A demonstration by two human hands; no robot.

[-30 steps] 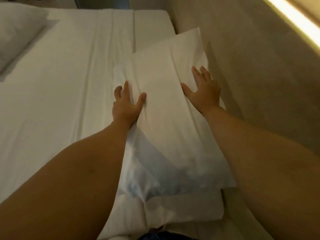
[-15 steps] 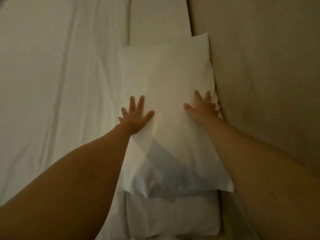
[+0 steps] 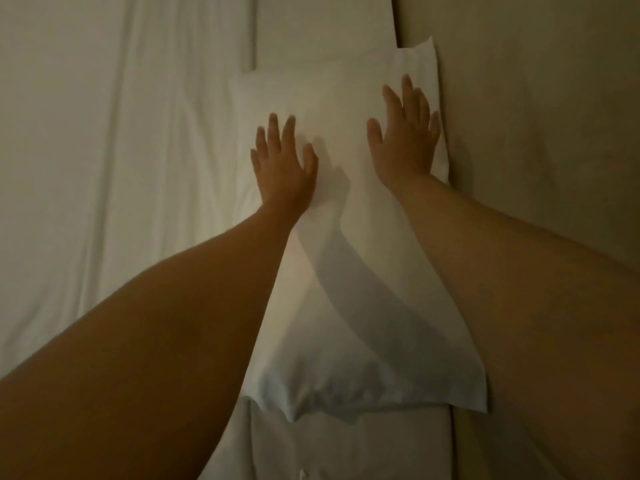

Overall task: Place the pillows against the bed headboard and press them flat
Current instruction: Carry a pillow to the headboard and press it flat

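Observation:
A white pillow (image 3: 346, 98) lies lengthwise on the bed, its right edge against the beige headboard (image 3: 536, 133). My left hand (image 3: 284, 168) rests flat on the pillow's left half, fingers spread. My right hand (image 3: 405, 140) lies flat on its right half, close to the headboard, fingers spread too. Neither hand grips anything. A second white pillow (image 3: 346, 445) lies under the first one's near end, and only its near part shows.
The white bed sheet (image 3: 121, 150), creased lengthwise, fills the left of the view. The mattress edge (image 3: 325, 26) runs along the headboard beyond the pillow. The light is dim.
The pillow has been laid down flat against the headboard. Both hands have slid further up along it, palms flat. My view has tilted down toward the bed.

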